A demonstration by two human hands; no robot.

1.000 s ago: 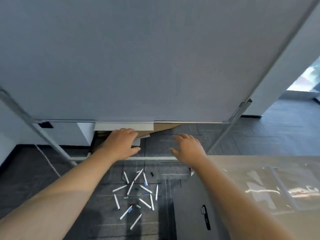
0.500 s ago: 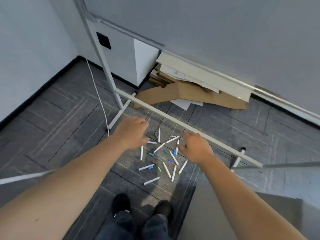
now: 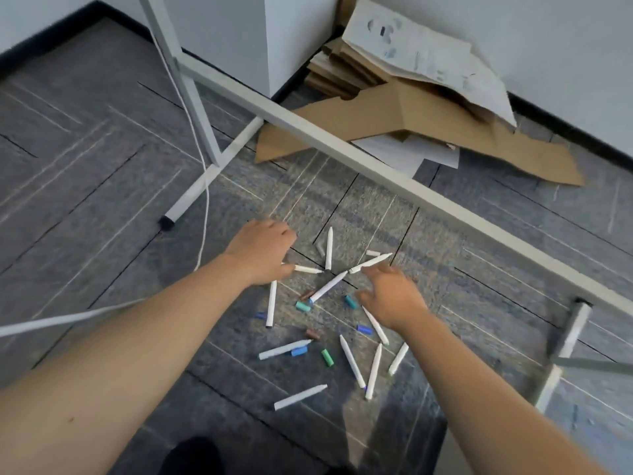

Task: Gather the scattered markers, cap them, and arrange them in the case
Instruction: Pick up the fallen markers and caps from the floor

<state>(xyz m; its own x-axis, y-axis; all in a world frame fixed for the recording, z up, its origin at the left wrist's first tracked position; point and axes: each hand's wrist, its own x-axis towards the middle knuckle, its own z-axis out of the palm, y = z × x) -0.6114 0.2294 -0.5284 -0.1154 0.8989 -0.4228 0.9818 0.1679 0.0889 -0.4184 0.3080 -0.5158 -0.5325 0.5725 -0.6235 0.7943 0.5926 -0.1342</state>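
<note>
No readable text; crumpled white paper sheet (image 3: pixel 424 53) on the cardboard has only blurred, illegible marks.

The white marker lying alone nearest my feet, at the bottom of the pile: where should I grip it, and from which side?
Take the white marker by the middle of its barrel, coming straight down from above. It lies flat on the carpet, slanted, with bare floor on both long sides, so thumb and finger can probably close across it. The right hand looks nearer.

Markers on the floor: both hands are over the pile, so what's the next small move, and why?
Probably close the left hand on the white marker lying at its fingertips. Neither hand seems to hold anything yet, the markers lie uncapped among loose caps such as the teal cap, and no case is in view, so gathering comes first.
</note>
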